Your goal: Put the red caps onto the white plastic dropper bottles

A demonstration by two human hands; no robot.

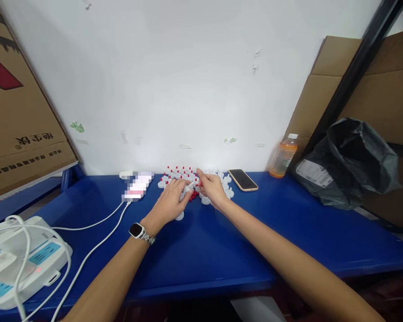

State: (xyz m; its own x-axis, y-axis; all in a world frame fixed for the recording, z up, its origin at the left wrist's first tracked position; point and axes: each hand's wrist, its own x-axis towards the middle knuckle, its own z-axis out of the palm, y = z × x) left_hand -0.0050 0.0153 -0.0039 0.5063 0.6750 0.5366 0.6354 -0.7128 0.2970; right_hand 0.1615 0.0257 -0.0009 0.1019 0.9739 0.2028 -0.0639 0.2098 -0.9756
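Both hands meet mid-assembly: left hand (170,202) pinches a white cap (189,188), right hand (212,188) at three o'clock pinching something unclear; fitting needs steady alignment.

Your worktop (221,241) is painted blue with a smooth, slightly sheeny finish. The small caps (205,200) under your hands look like white moulded plastic, and the tiny plugs (193,195) among them like glossy red plastic. On your left wrist sits a watch (136,230) with a dark glossy face and a shiny metal link band. The phone (243,180) has a glassy black screen. The bottle (283,156) is clear plastic. The bag (349,163) is thin, crinkled black plastic film. The boxes (20,116) are matt brown cardboard. The power strip (23,264) is smooth white plastic, its cable (87,259) rubbery white.
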